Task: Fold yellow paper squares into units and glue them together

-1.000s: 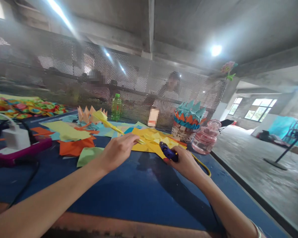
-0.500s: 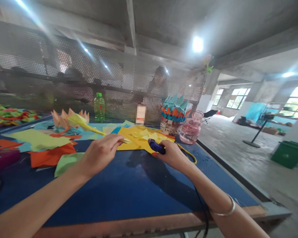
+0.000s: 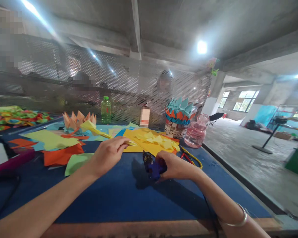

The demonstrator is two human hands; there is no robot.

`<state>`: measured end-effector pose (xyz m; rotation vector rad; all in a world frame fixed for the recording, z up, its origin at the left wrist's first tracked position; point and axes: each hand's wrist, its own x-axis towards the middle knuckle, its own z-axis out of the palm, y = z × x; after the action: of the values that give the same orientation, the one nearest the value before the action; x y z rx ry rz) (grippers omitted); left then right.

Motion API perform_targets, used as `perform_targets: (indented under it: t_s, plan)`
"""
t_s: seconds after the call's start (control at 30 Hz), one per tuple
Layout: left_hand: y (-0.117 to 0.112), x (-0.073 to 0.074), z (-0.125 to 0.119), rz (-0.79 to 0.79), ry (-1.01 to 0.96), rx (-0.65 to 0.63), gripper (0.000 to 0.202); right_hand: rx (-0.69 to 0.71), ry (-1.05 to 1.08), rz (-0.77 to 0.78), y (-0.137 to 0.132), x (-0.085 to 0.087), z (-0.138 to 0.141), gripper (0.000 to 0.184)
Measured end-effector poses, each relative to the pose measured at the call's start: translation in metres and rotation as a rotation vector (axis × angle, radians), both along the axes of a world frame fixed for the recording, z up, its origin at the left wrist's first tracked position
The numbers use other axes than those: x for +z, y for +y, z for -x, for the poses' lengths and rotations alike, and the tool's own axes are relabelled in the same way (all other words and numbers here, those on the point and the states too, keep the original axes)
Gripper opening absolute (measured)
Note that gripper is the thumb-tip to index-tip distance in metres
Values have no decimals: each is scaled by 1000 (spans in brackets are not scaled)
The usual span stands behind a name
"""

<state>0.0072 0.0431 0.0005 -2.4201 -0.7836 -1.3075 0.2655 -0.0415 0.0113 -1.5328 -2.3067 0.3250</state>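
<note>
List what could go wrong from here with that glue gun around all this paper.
The glue gun gripped in the right hand sits just in front of the yellow paper sheets, so glue might drip onto them. The left hand, pinching the yellow paper stem, is close by and could touch fresh glue. The yellow cord could snag the sheets if tugged.

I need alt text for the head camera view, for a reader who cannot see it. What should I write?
A person's left hand holds a thin yellow paper stick, while the right hand grips a blue glue gun at a blue table, near folded yellow paper.
</note>
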Motion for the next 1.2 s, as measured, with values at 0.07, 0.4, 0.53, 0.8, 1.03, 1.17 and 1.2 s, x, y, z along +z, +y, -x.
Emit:
perform_targets:
  t_s: [0.07, 0.4, 0.53, 0.8, 1.03, 1.17, 1.2]
  plan:
    - [0, 0, 0, 15, -4, -3, 21, 16, -17, 46, -2, 0, 0, 48]
    - [1, -3, 0, 50, -3, -54, 19, -41, 12, 74, 14, 11, -34, 24]
    - [-1, -5, -2, 76, -10, -84, 18, -389, -20, -87, 45, 0, -59, 29]
    - [0, -12, -4, 109, -10, -115, 16, -576, -126, -81, 79, -21, -60, 32]
    - [1, -13, -3, 157, -30, -123, 13, -547, -157, -26, 93, -27, -50, 31]
    - [0, -12, -3, 204, -42, -129, 12, -520, -156, -1, 90, -32, -46, 31]
    - [0, -11, -3, 217, -46, -129, 12, -520, -154, -1, 88, -32, -46, 31]
